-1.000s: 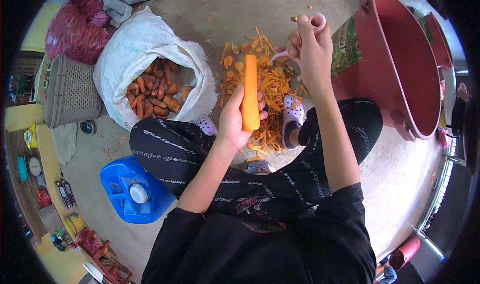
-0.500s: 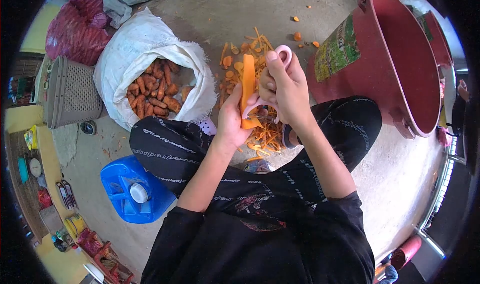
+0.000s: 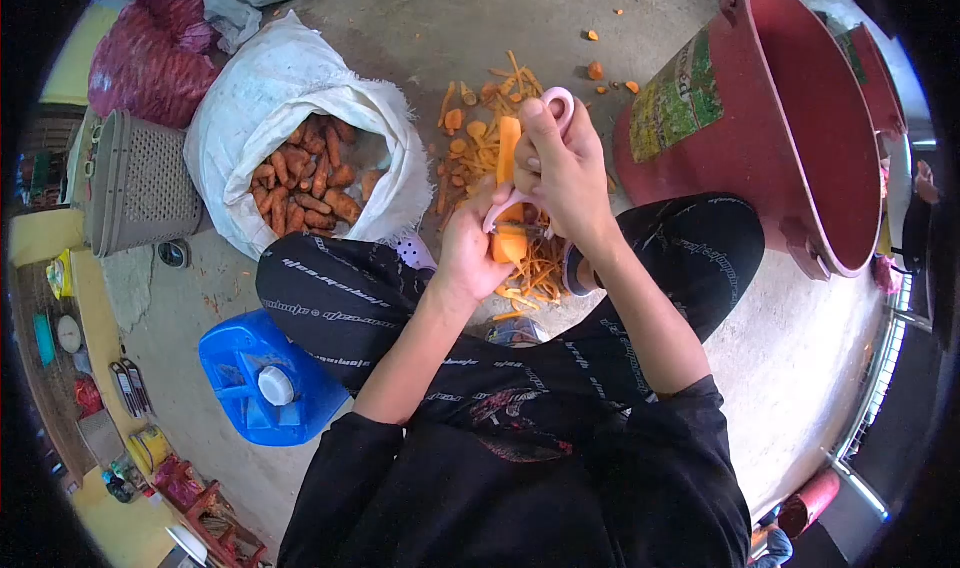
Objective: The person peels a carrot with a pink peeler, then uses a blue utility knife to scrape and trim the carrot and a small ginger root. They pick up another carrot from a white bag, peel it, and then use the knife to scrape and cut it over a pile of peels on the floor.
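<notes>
A bright orange peeled carrot lies in my left hand, its fingers closed round the carrot's lower part. My right hand grips a pink-handled peeler, whose head lies across the carrot. Part of the blade is hidden by my fingers. Under both hands, orange peelings and cut carrot pieces are heaped on the floor between my legs. To the left, unpeeled carrots fill the mouth of a white sack.
A large red tub stands at the right, close to my knee. On the left are a blue jerrycan, a grey perforated crate and red mesh sacks. Small carrot bits dot the concrete floor.
The carrot has shifted slightly down and right in my left hand, and its upper end now sits lower. My right hand stays on the peeler, nearly in the same place.
</notes>
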The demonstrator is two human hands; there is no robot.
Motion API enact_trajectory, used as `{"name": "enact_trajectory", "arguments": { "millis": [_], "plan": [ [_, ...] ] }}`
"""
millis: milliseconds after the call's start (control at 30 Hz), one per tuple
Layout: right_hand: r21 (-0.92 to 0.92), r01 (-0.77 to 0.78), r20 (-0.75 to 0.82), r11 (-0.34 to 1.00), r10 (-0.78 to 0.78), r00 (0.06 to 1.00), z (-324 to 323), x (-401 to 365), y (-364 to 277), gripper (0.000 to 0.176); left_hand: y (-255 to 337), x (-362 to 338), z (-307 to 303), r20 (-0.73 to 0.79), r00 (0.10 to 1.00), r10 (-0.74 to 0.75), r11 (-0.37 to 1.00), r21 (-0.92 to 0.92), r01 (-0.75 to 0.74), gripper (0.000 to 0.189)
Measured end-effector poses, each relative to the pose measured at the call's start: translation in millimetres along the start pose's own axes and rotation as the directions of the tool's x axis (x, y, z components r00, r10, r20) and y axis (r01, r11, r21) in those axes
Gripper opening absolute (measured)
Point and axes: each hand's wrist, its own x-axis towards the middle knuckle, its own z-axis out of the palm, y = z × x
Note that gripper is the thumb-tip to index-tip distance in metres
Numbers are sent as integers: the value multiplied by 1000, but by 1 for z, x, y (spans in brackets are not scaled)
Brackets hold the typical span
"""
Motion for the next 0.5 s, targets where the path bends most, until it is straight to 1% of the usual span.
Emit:
{"name": "enact_trajectory", "arguments": {
  "millis": [67, 167, 267, 367, 467, 500],
  "plan": [
    [28, 32, 27, 999, -32, 999, -1, 4, 2, 24, -1, 4, -2, -91, 996, 5, 1000, -14, -7, 25],
    [-9, 52, 13, 999, -52, 999, 1, 9, 3, 24, -1, 4, -9, -61, 998, 17, 999, 31, -15, 26],
    [5, 36, -1, 999, -36, 999, 3, 9, -1, 21, -3, 6, -14, -43, 999, 9, 999, 54, -7, 26],
    [1, 54, 35, 999, -54, 998, -3, 17, 0, 24, -4, 6, 9, -210, 976, 52, 996, 79, -36, 21],
    [2, 143, -11, 990, -143, 990, -11, 30, 5, 23, -7, 3, 7, -30, 995, 96, 995, 26, -96, 27],
    [-46, 223, -65, 974, -225, 972, -18, 42, 4, 23, -10, 1, 5, -26, 999, 30, 1000, -4, -30, 28]
  ]
}}
